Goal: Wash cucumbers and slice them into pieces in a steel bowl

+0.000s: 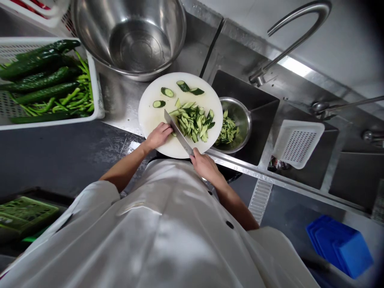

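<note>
My right hand (pixel 205 164) is wrapped round the handle of a kitchen knife (pixel 179 133), whose broad blade slants across a round white cutting board (pixel 150 100). On the board's left side, my left hand (pixel 159 136) has its fingers curled down against the blade. A bit of cucumber (pixel 173 135) shows at those fingertips, mostly hidden by hand and blade. Right of the knife lies a heap of cucumber strips (pixel 193 120). Several cucumber chunks, among them one chunk (pixel 167 92) with its cut face up, lie towards the board's far side.
A steel bowl (pixel 246 132) holding cut cucumber sits in the sink (pixel 264 110) at right. Behind the board stands a large steel basin (pixel 141 44). At left, a white basket (pixel 99 94) holds whole cucumbers and green peppers. A faucet (pixel 258 78) arches over the sinks.
</note>
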A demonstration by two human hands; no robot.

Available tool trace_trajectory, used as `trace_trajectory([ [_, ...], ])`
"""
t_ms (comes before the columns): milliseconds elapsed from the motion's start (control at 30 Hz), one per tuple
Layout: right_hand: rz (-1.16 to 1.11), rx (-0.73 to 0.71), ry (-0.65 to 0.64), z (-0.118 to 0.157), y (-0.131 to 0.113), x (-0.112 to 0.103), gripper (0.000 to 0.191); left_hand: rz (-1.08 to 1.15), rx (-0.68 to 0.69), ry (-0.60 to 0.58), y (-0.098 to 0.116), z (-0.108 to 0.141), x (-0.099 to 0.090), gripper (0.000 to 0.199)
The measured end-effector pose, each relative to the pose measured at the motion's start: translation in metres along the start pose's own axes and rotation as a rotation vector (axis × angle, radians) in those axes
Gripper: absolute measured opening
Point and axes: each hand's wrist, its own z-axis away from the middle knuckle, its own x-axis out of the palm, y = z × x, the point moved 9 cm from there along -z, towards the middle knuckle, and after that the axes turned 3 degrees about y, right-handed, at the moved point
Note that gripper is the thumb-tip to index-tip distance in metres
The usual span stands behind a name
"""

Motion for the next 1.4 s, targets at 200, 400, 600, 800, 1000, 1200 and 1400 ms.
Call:
trace_trajectory([
  [200, -0.005, 0.002, -0.004, -0.001, 0.0, 0.001, 0.039, -0.001, 0.005, 0.021, 0.0, 0.002, -0.003, 0.029],
  [400, -0.011, -0.009, 0.008, -0.001, -0.003, 0.0, 0.04, -0.033, 0.026, 0.031, 0.003, 0.002, -0.004, 0.028],
  [600, -0.014, -0.014, 0.008, -0.002, -0.001, 0.001, 0.039, -0.04, 0.027, 0.04, 0.003, 0.003, -0.005, 0.028],
  [800, -0.06, -0.033, 0.053, -0.018, -0.006, 0.004, 0.04, -0.072, 0.043, 0.046, 0.005, 0.005, -0.003, 0.028],
  [1000, -0.1, -0.022, 0.175, 0.012, 0.026, -0.001, 0.043, -0.068, -0.087, 0.168, -0.031, -0.004, -0.03, 0.022],
  [1200, -0.076, -0.144, 0.067, 0.013, 0.026, 0.022, 0.038, -0.034, -0.126, 0.006, -0.106, -0.053, -0.052, 0.042],
  [1400, -0.122, 0.015, 0.101, -0.02, 0.018, 0.025, 0.043, 0.035, -0.129, -0.016, -0.091, -0.041, -0.044, 0.042],
])
